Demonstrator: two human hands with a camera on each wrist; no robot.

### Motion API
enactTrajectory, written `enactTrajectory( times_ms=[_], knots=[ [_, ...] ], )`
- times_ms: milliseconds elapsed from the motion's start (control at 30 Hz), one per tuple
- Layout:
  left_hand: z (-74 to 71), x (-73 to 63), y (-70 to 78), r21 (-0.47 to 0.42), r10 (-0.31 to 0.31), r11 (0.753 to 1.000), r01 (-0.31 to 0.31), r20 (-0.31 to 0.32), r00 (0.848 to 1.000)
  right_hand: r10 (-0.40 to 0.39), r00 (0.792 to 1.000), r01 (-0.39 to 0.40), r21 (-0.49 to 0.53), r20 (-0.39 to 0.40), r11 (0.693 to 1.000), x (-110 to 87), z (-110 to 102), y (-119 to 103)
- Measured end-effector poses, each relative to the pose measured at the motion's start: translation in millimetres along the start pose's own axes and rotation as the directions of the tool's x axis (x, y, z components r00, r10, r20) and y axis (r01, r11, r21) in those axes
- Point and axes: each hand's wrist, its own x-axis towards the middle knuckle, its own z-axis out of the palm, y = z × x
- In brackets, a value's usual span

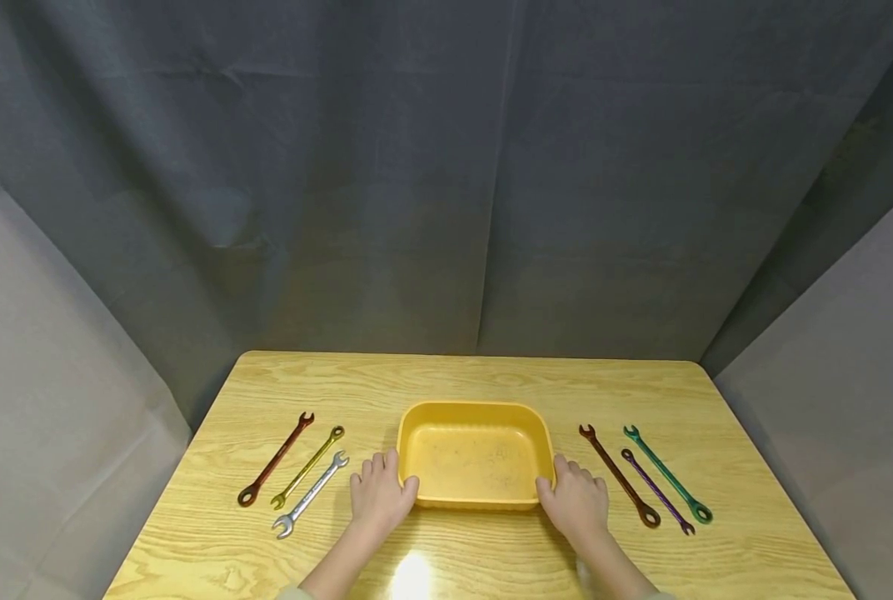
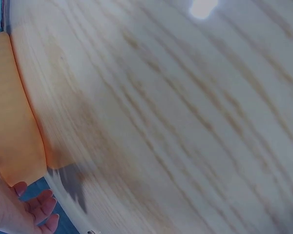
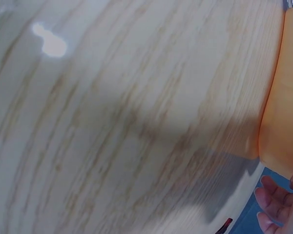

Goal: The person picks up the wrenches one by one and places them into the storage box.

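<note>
A shallow yellow plastic tub (image 1: 476, 505) with rounded corners stands at the middle of the wooden table, and nothing lies in it. My left hand (image 1: 381, 493) holds its near left corner, thumb on the rim and fingers along the outer side. At the near right corner my right hand (image 1: 577, 500) grips the tub in the same way. The left wrist view catches the tub's front wall (image 2: 14, 112) with the left thumb against it. In the right wrist view, fingers (image 3: 273, 195) bend beside the tub's wall (image 3: 283, 107).
Left of the tub lie a red wrench (image 1: 276, 461), a yellow wrench (image 1: 307, 468) and a silver wrench (image 1: 312, 493). To the right are a brown wrench (image 1: 617, 471), a purple wrench (image 1: 658, 492) and a green wrench (image 1: 669, 473). A grey curtain (image 1: 386, 183) hangs behind the table (image 1: 491, 550).
</note>
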Motion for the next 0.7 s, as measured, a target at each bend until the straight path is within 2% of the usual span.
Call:
enactTrajectory(
  times_ms=[267, 700],
  knots=[
    [-1.1, 1.2, -0.2, -0.004, 0.001, 1.000, -0.001, 0.000, 1.000, 0.002, 1.000, -0.002, 0.008, -0.020, 1.000, 0.0, -1.0, -1.2],
    [-6.1, 2.0, -1.5, -0.015, 0.000, 1.000, 0.001, 0.042, 0.999, 0.004, 1.000, -0.004, 0.009, -0.013, 1.000, 1.6, 0.1, 0.1]
  ],
)
